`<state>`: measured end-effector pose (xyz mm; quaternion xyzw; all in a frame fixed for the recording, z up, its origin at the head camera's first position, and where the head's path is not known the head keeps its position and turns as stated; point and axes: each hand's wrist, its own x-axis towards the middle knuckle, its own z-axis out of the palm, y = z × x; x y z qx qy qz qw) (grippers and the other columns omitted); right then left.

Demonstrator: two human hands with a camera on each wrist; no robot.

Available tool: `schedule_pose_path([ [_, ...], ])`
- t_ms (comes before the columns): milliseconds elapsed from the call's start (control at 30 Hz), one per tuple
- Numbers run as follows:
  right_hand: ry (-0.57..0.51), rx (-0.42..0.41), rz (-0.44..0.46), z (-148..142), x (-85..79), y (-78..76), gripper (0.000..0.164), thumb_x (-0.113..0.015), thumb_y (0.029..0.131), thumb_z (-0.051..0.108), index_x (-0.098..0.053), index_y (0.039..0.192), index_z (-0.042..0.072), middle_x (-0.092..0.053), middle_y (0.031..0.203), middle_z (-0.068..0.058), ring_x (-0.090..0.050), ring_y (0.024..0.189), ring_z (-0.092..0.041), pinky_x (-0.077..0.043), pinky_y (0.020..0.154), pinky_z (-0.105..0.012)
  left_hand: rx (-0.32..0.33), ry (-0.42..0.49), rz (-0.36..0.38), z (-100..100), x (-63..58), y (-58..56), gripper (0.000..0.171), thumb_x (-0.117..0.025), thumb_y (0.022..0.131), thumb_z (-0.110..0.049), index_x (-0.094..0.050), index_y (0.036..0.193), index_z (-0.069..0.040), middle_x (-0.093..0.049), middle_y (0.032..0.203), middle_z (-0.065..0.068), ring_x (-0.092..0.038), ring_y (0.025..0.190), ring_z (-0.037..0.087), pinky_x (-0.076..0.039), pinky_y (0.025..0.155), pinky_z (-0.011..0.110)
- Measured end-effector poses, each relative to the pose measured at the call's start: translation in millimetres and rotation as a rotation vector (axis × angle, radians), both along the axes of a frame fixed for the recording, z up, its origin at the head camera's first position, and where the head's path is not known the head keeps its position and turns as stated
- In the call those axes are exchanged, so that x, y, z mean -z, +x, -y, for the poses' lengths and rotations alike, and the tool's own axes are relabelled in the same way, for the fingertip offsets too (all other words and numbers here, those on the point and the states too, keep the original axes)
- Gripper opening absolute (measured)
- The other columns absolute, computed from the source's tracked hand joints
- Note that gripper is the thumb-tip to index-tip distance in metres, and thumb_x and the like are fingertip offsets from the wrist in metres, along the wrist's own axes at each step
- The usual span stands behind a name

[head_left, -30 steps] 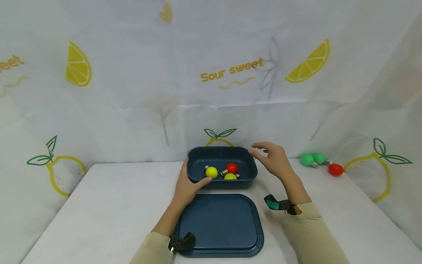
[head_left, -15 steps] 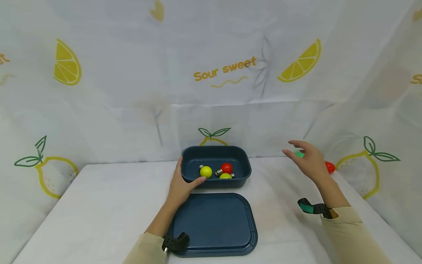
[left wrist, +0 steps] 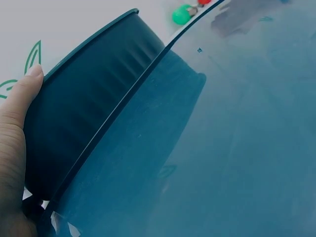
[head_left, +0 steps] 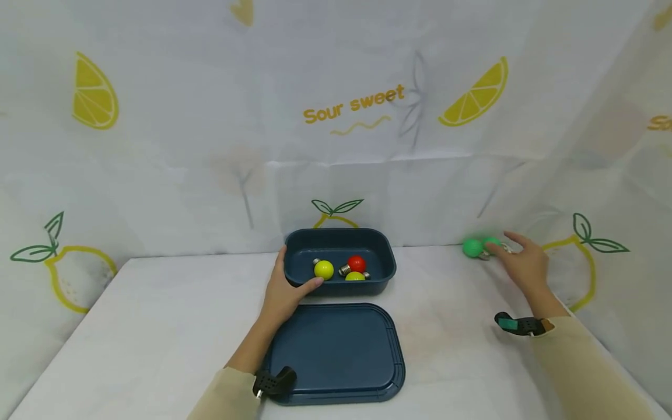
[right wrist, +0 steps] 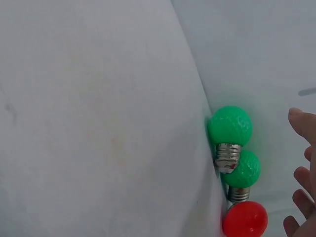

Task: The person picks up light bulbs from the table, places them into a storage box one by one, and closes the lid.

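Note:
A dark blue box (head_left: 385, 274) holds two yellow bulbs, one of them (head_left: 324, 270) at the left, and a red bulb (head_left: 357, 264). My left hand (head_left: 280, 294) rests against the box's front left corner, thumb along the front wall and fingers at the left side; in the left wrist view the thumb (left wrist: 15, 103) lies on that wall. My right hand (head_left: 527, 268) is beside two green bulbs, the nearer-left one (head_left: 472, 248) and another (right wrist: 244, 169). A second red bulb (right wrist: 245, 219) lies under them in the right wrist view. There, the fingers (right wrist: 303, 123) stay apart from the bulbs.
A flat blue lid (head_left: 336, 353) lies in front of the box, under my left forearm. A white cloth wall with lemon prints (head_left: 210, 192) rises behind the white table (head_left: 184, 326) and along its right side.
My right hand has moved from beside the box to the right, over to the loose bulbs, and covers the red one in the head view. The left hand stays at the box.

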<state>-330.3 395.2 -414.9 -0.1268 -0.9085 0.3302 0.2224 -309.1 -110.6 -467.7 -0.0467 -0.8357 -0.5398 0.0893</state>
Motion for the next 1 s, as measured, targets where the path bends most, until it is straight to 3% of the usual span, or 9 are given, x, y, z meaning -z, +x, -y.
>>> schedule_pose_path([
  [67,0.01,0.029,0.01,-7.4,1.6,-2.9,0.071,-0.067,0.094,0.05,-0.052,0.147,0.005,-0.077,0.085,-0.019,-0.057,0.06,0.004,-0.045,0.056,-0.019,0.004,0.0,0.001,-0.1,-0.3,-0.4,0.114,-0.082,0.08,-0.051,-0.01,0.164,-0.021,-0.017,0.171,0.009,-0.021,0.157,0.036,-0.024,0.123,0.062],
  [133,0.005,0.047,0.0,-11.4,0.9,-5.4,0.068,-0.067,0.094,0.048,-0.054,0.145,0.005,-0.075,0.071,-0.016,-0.054,0.057,0.002,-0.044,0.054,-0.018,0.0,0.005,0.0,-0.2,-0.3,-0.1,0.114,-0.082,0.08,-0.05,-0.011,0.164,-0.021,-0.017,0.171,0.009,-0.021,0.157,0.035,-0.024,0.123,0.062],
  [167,-0.007,0.054,-0.001,-12.3,0.1,-6.4,0.067,-0.066,0.095,0.047,-0.054,0.145,0.005,-0.076,0.074,-0.016,-0.062,0.066,-0.005,-0.048,0.061,-0.021,-0.001,0.01,-0.001,-0.2,-0.7,0.3,0.114,-0.082,0.08,-0.049,-0.011,0.164,-0.021,-0.017,0.171,0.008,-0.021,0.157,0.035,-0.023,0.124,0.062],
  [233,-0.031,0.067,0.0,-12.8,-2.0,-7.3,0.066,-0.064,0.096,0.047,-0.054,0.146,0.005,-0.077,0.103,-0.02,-0.067,0.1,-0.022,-0.053,0.085,-0.033,0.0,0.014,-0.004,-0.5,-1.0,0.7,0.114,-0.083,0.08,-0.049,-0.011,0.164,-0.021,-0.018,0.171,0.009,-0.021,0.157,0.035,-0.023,0.123,0.062],
  [300,-0.074,0.077,0.005,-13.2,-3.9,-7.6,0.065,-0.062,0.097,0.045,-0.052,0.146,0.003,-0.062,0.137,-0.025,-0.053,0.13,-0.041,-0.046,0.106,-0.05,0.003,0.014,-0.008,-1.1,-1.1,0.2,0.114,-0.083,0.08,-0.049,-0.011,0.164,-0.02,-0.018,0.171,0.009,-0.022,0.156,0.035,-0.024,0.123,0.062],
  [367,-0.101,0.073,0.037,-15.0,-4.2,-7.2,0.067,-0.058,0.099,0.045,-0.047,0.149,0.001,-0.042,0.156,-0.026,-0.031,0.147,-0.048,-0.029,0.117,-0.063,0.006,0.015,-0.01,-1.8,-1.2,-0.3,0.114,-0.083,0.079,-0.05,-0.012,0.164,-0.02,-0.019,0.17,0.01,-0.023,0.156,0.036,-0.024,0.123,0.063],
  [467,-0.074,0.075,0.088,-19.7,0.6,-6.2,0.065,-0.055,0.101,0.041,-0.045,0.149,-0.003,-0.037,0.157,-0.03,-0.029,0.146,-0.052,-0.026,0.118,-0.065,0.006,0.017,-0.013,-2.6,-0.4,-1.1,0.115,-0.083,0.079,-0.051,-0.012,0.164,-0.019,-0.019,0.17,0.01,-0.023,0.156,0.036,-0.025,0.122,0.063],
  [667,-0.025,0.111,0.159,-28.9,20.0,-2.0,0.055,-0.051,0.104,0.03,-0.048,0.144,-0.009,-0.044,0.144,-0.039,-0.037,0.133,-0.055,-0.037,0.104,-0.062,0.002,0.02,-0.011,-3.0,0.4,-0.4,0.115,-0.083,0.078,-0.05,-0.012,0.164,-0.021,-0.019,0.17,0.008,-0.022,0.156,0.035,-0.024,0.123,0.063],
  [1000,0.009,0.103,0.162,-33.0,30.1,0.9,0.054,-0.05,0.103,0.032,-0.053,0.137,-0.011,-0.048,0.137,-0.039,-0.041,0.122,-0.054,-0.037,0.095,-0.06,-0.01,0.013,-0.009,-0.1,-0.2,0.0,0.116,-0.084,0.078,-0.051,-0.013,0.164,-0.019,-0.02,0.17,0.01,-0.023,0.156,0.036,-0.025,0.122,0.063],
])
